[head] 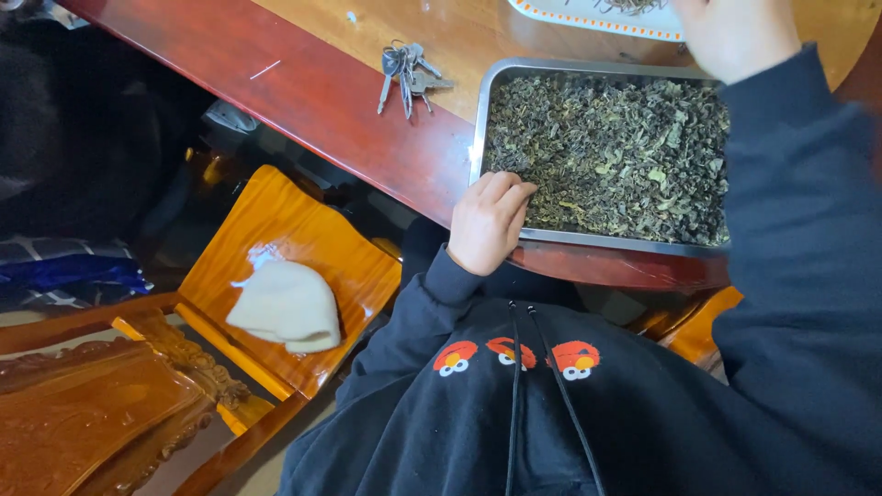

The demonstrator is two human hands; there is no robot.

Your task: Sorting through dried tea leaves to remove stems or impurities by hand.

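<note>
Clearly the work centres on a shallow rectangular metal tray point(588, 241) that sits at the near edge of a reddish wooden table point(322, 101) and is filled nearly wall to wall with dried, crumpled green-brown tea leaves point(616, 156). The left hand point(489, 223) rests on the tray's near-left corner, its fingers curled loosely with the tips down among the leaves; whether it has pinched anything between them cannot be told. The right hand point(735, 35) is raised past the far edge of the tray, close to a white plate with an orange patterned rim point(588, 18) that holds a small heap of dark bits at the top of the view; its fingers are cut off by the frame, so how open it is and whether it holds anything cannot be told. Judging by the full tray and the small amount on the plate, the sorting looks to be at an early stage, with most of the leaves left to go through. A bunch of keys point(409, 75) lies on the table just left of the tray, apart from it. Below the table edge stands a glossy wooden chair point(322, 248) with a cream knitted hat point(287, 308) on its seat. The person's dark sleeve point(799, 230) crosses the tray's right side and hides that edge; nothing else blocks the leaves.
</note>
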